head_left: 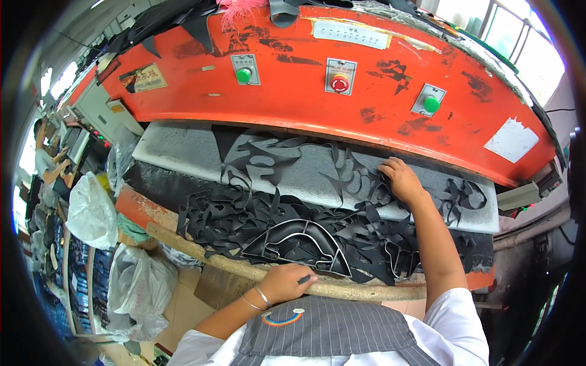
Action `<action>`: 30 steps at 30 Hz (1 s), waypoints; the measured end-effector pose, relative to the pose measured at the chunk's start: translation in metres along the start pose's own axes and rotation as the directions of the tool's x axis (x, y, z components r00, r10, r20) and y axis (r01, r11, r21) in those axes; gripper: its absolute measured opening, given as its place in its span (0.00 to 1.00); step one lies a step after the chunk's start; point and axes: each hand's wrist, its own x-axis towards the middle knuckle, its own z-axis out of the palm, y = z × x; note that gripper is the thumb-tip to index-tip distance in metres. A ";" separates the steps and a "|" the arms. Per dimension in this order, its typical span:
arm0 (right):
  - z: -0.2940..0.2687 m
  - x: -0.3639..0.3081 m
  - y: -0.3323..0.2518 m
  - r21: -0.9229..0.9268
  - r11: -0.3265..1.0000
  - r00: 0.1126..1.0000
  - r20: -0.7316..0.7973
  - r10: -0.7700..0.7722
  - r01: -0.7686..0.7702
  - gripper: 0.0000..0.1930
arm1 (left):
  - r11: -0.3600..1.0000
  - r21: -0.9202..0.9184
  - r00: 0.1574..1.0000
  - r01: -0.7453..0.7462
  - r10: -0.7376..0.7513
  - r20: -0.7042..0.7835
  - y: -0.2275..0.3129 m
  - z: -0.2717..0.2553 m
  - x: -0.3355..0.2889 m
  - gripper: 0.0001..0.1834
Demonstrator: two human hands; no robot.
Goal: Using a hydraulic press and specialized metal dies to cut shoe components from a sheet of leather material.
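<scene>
My right hand (400, 178) reaches over the pale cutting board (177, 149), its fingers bent down onto a thin black scrap (379, 190) of sheet material. More cut-out black scraps (262, 160) lie along the board. My left hand (288, 284) is closed at the bench's front edge, with a small dark piece (303, 279) showing between thumb and fingers; its kind is unclear. Just beyond that hand, a large curved metal cutting die (334, 245) rests on a heap of black offcuts (213, 219). A smaller cutting die (390, 259) sits to its right, partly among the offcuts.
Across the back stands a red press (274, 91) with two green buttons (244, 75) and a red stop button (339, 83). A padded rail (213, 256) edges the bench in front. White plastic bags (91, 210) stand at left; another person (49, 161) is farther back.
</scene>
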 end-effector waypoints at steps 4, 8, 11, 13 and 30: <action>-0.007 -0.004 0.008 0.097 0.993 0.998 0.016 -0.063 0.061 0.20 | 0.979 -0.158 0.949 0.127 -0.167 -0.269 -0.019 -0.036 0.030 0.09; -0.017 -0.017 0.008 0.064 0.998 1.000 0.019 -0.020 0.018 0.18 | 0.964 0.259 0.936 0.061 0.034 -0.349 -0.066 -0.074 0.079 0.08; -0.022 -0.059 0.020 0.054 0.981 0.981 -0.040 0.187 -0.185 0.20 | 0.939 0.344 0.948 0.022 0.090 -0.304 -0.103 -0.077 0.093 0.10; -0.028 -0.090 0.024 0.096 0.899 0.882 -0.171 0.438 -0.428 0.19 | 0.939 0.342 0.974 -0.025 0.100 -0.204 -0.108 -0.084 0.093 0.12; 0.041 0.133 -0.194 0.249 0.789 0.825 0.247 0.509 -0.562 0.22 | 0.992 0.044 0.961 -0.122 0.128 -0.243 -0.115 -0.041 0.102 0.24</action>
